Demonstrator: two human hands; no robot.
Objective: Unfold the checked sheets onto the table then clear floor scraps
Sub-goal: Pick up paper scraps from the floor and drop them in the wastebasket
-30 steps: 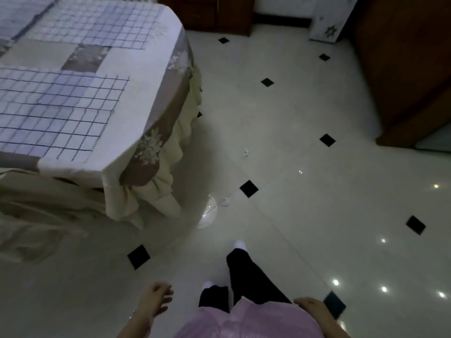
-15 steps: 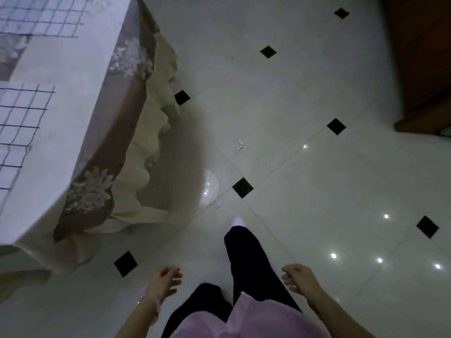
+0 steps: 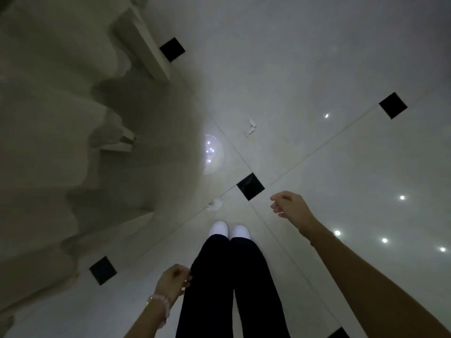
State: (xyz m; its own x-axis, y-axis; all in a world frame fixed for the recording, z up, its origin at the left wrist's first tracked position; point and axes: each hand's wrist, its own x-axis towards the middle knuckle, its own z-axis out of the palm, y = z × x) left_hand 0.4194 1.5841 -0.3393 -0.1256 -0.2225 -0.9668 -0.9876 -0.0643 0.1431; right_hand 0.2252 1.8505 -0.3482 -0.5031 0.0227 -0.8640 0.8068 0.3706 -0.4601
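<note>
Right hand (image 3: 290, 207): empty, fingers loosely curled, held above the floor just right of the centre black tile (image 3: 250, 186). Left hand (image 3: 174, 280): also slack and empty, by the trouser leg (image 3: 207, 289) on the near side of the tile. Neither piece is collected yet: the white scrap (image 3: 216, 204) lies just left of the tile and the second scrap (image 3: 251, 128) well beyond it. A clear round item (image 3: 213, 154) (identity uncertain) sits beyond-left. The checked sheets are out of view, so their unfolding cannot be confirmed. Only the table skirt (image 3: 61, 118) shows, far left. Judged remaining: all the floor clearing

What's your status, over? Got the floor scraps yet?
Left hand, right hand empty, fingers loose. Near scrap by the shoes, far scrap beyond, both on the floor. Clear round thing beside them, not blocking.
</note>
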